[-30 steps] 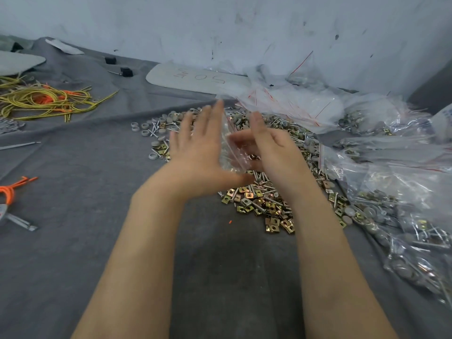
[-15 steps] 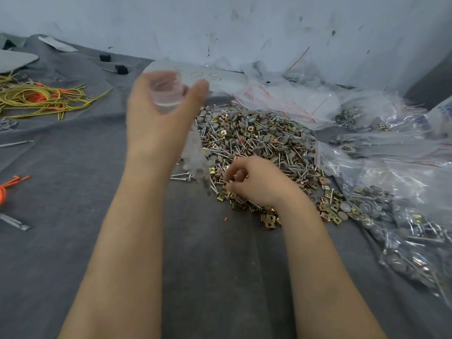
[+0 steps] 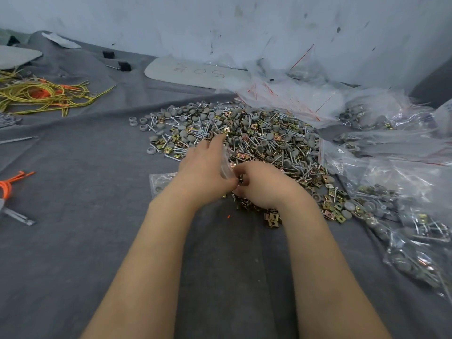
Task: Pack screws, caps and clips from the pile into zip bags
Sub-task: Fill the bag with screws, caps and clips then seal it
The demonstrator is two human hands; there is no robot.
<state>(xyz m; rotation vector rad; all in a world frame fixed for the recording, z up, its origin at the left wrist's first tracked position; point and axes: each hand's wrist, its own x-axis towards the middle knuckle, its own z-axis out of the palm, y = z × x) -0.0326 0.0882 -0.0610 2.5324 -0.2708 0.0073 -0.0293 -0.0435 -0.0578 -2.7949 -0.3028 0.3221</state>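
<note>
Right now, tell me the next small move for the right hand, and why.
Probably release whatever it grips into the zip bag: the left hand holds it against the right hand, whose curled fingers sit at its edge, over the near side of the pile. What they grip is hidden.

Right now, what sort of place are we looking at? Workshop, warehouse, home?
Probably a small, informal hardware-packing bench. A loose pile of screws, caps and clips lies on a grey cloth, filled zip bags are heaped to its right, and the wall behind is scuffed.
</note>
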